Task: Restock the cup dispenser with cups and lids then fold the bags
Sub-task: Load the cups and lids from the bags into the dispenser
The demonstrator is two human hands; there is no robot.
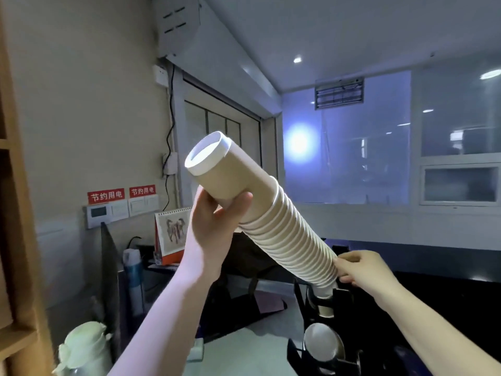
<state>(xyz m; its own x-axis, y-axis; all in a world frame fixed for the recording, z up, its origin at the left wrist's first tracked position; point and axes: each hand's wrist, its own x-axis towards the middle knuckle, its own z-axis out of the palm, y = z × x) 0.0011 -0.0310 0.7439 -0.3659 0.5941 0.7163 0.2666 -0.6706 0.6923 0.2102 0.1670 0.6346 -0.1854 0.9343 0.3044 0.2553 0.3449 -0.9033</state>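
A dim office corner with a dark tabletop. A long tilted stack of paper cups has its lower end in the black cup dispenser. The left hand grips the stack's upper part; the right hand pinches its lower rims.

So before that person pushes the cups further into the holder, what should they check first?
1. Left hand grips the top of the cup stack: ok.
2. Right hand pinches the stack's lower end: ok.
3. Lower end sits at the mouth of the black dispenser: ok.
4. Stack is straight: not ok, it bends along its length.
5. Room left inside the slot: cannot tell.
6. Stack lined up with the slot: not ok, it leans steeply to the left.
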